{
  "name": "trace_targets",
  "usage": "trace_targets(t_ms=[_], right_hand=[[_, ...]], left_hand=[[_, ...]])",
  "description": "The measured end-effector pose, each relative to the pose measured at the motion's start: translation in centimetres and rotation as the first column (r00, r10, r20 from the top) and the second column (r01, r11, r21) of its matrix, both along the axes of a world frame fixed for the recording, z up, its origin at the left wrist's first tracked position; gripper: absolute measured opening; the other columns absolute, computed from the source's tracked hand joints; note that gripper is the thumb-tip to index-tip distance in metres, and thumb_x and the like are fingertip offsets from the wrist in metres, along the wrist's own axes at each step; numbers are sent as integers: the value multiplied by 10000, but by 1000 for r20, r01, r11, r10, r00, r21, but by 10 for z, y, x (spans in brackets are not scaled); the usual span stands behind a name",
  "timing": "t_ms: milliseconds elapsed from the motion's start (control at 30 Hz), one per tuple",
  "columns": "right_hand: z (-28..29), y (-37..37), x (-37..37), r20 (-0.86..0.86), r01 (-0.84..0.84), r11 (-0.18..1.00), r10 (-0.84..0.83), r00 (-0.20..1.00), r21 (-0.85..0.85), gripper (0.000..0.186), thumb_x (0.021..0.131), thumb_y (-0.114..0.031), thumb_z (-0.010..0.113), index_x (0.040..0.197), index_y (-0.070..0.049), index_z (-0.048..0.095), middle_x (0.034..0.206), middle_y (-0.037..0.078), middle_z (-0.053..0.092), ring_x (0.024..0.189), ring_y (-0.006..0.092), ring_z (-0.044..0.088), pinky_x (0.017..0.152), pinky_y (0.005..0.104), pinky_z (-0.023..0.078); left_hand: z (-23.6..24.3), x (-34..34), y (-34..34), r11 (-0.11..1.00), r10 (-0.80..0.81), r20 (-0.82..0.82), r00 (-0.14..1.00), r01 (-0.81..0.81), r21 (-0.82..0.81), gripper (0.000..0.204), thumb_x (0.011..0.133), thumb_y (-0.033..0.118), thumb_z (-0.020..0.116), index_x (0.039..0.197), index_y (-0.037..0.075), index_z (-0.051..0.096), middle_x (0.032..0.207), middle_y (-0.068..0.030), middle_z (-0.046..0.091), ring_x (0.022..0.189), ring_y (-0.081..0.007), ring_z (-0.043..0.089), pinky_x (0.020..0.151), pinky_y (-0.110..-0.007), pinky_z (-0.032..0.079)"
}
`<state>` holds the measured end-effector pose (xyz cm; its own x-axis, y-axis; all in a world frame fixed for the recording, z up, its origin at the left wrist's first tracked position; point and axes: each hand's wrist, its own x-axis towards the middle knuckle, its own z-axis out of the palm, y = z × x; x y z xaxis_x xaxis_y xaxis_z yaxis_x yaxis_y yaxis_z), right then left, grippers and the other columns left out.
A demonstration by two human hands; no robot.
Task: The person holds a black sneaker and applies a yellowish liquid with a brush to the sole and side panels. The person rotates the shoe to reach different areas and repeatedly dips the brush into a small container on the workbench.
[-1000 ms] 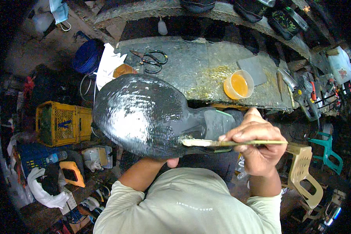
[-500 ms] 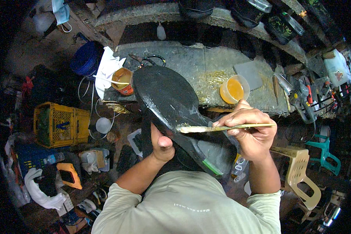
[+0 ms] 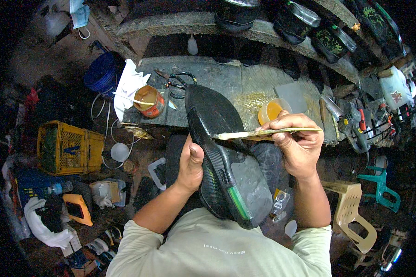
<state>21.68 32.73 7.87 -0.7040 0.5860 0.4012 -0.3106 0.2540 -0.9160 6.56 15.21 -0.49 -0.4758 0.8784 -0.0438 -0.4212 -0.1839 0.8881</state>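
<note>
A long black motorcycle seat (image 3: 219, 138) with a green strip along its near side stands tilted in front of me, above my lap. Fingers of my left hand (image 3: 190, 168) wrap behind its left edge, with the thumb outside. Between the thumb and fingers of my right hand (image 3: 299, 143) is a thin, pale brush (image 3: 249, 134), held almost level. Its tip meets the seat's surface near the middle, or hovers just over it; I cannot tell which. Beyond my right fingers stands a clear tub of amber liquid (image 3: 273, 111). An orange can (image 3: 149, 101) with a pale stick in it stands left of the seat.
Scissors (image 3: 180, 81) and white sheets (image 3: 130, 87) lie on the stained workbench (image 3: 249, 74). Tools, including a power tool (image 3: 356, 129), crowd its right end. Similar black seats (image 3: 296, 23) line the shelf above. A yellow crate (image 3: 69, 147) sits left, a beige chair (image 3: 351, 214) right.
The seat has swung more upright, its far end moving right, and more of its green-striped near end shows. The brush and my right hand have risen slightly. My left hand still holds the edge.
</note>
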Motion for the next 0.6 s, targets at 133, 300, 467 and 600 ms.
trace_targets(t_ms=[133,300,467,600], right_hand=[[-2,3,-1,28,-12,999,11,1000,30,141,871,21,771,1010,-2,771,991,102,767,920,185,718,835,306,566],[-3,3,2,51,-17,1000,18,999,-10,148,870,16,776,1017,-1,770,993,98,767,921,179,716,835,308,567],[-4,3,5,41,-14,1000,14,999,4,152,867,10,781,1018,1,769,990,98,767,906,180,717,828,310,569],[-6,3,7,40,2,999,-3,999,34,146,866,8,782,1012,3,769,976,101,766,887,180,716,815,309,571]], left_hand=[[5,1,4,1000,-19,43,999,18,21,1067,851,822,540,1472,-30,378,1320,-149,598,1143,-218,658,977,-356,561],[8,-1,4,997,-79,101,992,80,-1,1075,833,825,561,1443,-47,403,1269,-151,632,1102,-214,680,941,-351,582],[7,0,5,999,-50,112,992,51,-5,1075,820,826,574,1417,-56,432,1256,-157,647,1098,-221,688,951,-359,582],[3,0,6,998,-57,142,988,55,15,1059,829,817,574,1414,-56,440,1270,-156,644,1101,-224,688,956,-363,580]])
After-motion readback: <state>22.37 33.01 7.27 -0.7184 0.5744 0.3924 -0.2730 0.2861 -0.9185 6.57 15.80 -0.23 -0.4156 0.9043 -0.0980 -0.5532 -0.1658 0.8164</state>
